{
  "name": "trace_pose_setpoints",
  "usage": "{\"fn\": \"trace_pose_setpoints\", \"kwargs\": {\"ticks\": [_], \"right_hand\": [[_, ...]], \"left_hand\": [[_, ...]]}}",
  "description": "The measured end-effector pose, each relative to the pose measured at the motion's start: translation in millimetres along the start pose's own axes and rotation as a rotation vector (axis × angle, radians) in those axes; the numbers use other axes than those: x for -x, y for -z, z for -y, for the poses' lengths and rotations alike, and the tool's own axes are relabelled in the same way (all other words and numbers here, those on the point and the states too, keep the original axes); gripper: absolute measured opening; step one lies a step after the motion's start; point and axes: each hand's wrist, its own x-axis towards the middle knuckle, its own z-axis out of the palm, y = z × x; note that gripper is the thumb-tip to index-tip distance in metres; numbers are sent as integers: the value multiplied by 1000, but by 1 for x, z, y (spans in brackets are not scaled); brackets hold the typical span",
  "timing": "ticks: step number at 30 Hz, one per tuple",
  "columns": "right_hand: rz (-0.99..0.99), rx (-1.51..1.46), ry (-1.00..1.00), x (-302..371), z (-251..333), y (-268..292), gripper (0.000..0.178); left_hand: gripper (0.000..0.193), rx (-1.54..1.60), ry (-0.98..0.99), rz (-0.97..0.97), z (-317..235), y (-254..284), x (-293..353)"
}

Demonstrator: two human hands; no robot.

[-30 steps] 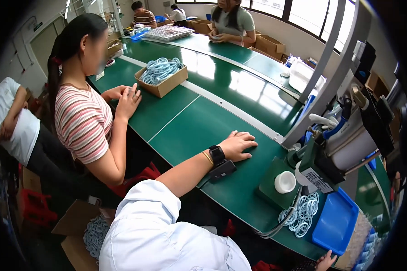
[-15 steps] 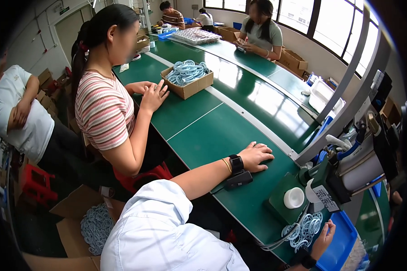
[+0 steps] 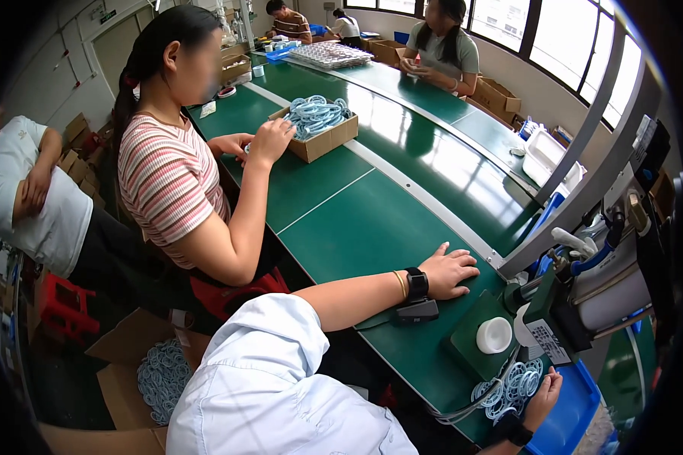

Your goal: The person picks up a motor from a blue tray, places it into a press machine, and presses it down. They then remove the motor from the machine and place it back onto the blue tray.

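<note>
My left hand (image 3: 449, 271) lies flat on the green worktable (image 3: 341, 220), palm down and fingers spread, holding nothing. Just to its right is a green machine base with a white round cup (image 3: 494, 335) on top. Lower right, my right hand (image 3: 542, 398) rests between a pile of light blue rings (image 3: 514, 388) and a blue tray (image 3: 573, 409). Its fingers are loosely extended, and I see nothing in them. Both wrists carry black straps; a small black box (image 3: 417, 312) sits by the left one.
A bench machine (image 3: 550, 334) with hoses stands at the right. Beside me a co-worker in a striped shirt (image 3: 167, 182) works near a carton of blue rings (image 3: 326, 144). An open carton with more rings (image 3: 163, 379) is at lower left, near a red stool (image 3: 64, 307).
My left hand has slid right across the table, nearer the machine base. The co-worker's hands have shifted, one rising beside the ring carton. My right hand has barely moved.
</note>
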Motion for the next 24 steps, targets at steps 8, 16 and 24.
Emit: {"fn": "trace_pose_setpoints", "kwargs": {"ticks": [8,16,24], "right_hand": [[-91,-187,8,13,0,-2,12],[-103,-244,4,14,-6,2,13],[-82,-204,-12,15,-1,-2,14]], "left_hand": [[50,-8,-64,38,10,4,7],[49,56,-75,115,9,11,7],[52,-7,-31,117,5,13,9]]}}
